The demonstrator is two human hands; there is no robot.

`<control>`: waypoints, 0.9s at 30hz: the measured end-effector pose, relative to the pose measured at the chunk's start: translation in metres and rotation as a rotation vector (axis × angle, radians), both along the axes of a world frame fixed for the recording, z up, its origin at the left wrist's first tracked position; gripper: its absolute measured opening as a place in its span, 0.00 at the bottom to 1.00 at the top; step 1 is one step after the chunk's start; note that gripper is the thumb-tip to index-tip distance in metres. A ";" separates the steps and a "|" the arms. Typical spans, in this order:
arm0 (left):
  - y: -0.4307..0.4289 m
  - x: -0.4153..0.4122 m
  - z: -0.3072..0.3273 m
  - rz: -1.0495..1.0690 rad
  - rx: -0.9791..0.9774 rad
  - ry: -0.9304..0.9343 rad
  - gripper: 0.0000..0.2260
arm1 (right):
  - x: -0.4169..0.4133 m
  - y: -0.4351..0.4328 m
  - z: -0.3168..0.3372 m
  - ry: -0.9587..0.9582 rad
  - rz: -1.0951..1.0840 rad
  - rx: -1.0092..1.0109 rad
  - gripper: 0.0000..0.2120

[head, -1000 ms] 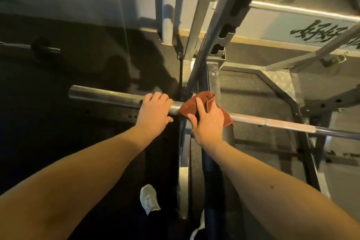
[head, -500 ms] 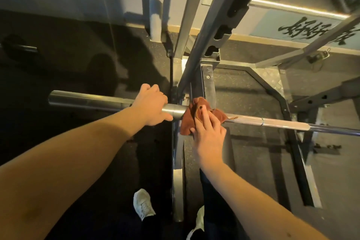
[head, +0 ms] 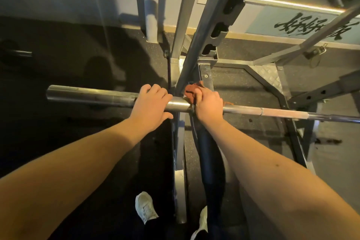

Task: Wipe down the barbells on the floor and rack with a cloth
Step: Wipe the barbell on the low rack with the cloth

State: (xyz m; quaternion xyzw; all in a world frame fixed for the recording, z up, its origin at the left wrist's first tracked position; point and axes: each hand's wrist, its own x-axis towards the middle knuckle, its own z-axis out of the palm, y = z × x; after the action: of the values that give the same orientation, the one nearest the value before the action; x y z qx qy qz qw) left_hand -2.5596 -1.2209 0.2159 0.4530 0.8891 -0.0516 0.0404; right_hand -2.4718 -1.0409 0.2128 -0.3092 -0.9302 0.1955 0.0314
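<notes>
A steel barbell (head: pixel 91 96) lies across the rack at about waist height, its thick sleeve pointing left and its thin shaft running off to the right. My left hand (head: pixel 151 103) grips the sleeve near its inner end, fingers curled over the top. Just right of the collar, my right hand (head: pixel 208 104) wraps a rust-brown cloth (head: pixel 191 90) around the shaft; most of the cloth is hidden under the hand.
The grey rack upright (head: pixel 220 13) rises straight ahead behind the bar, with its base frame (head: pixel 290 115) on the dark rubber floor to the right. Another barbell's end (head: pixel 19 52) lies on the floor far left. My white shoes (head: pixel 145 207) stand below the bar.
My right hand has closed round the shaft with the cloth, where it earlier pressed the cloth flat. The left hand keeps its hold on the sleeve. The view shifted slightly.
</notes>
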 end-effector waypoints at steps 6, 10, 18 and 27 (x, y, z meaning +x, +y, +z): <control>0.008 -0.002 -0.005 0.002 -0.009 -0.015 0.23 | 0.058 -0.021 -0.022 0.236 0.098 0.047 0.19; 0.010 -0.007 -0.005 0.003 -0.010 -0.072 0.24 | 0.086 -0.041 -0.028 0.476 -0.123 -0.485 0.15; 0.037 -0.053 0.008 -0.009 -0.169 -0.343 0.21 | 0.035 -0.016 -0.028 0.187 0.025 0.148 0.21; 0.038 -0.053 -0.003 -0.019 -0.086 -0.414 0.21 | -0.028 0.018 -0.010 -0.060 0.008 0.114 0.16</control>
State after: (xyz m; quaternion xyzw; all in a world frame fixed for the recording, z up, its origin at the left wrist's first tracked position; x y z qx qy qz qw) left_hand -2.6122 -1.1825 0.2130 0.4601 0.8545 0.0041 0.2409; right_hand -2.4997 -1.0231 0.2030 -0.3089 -0.9415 0.1329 0.0201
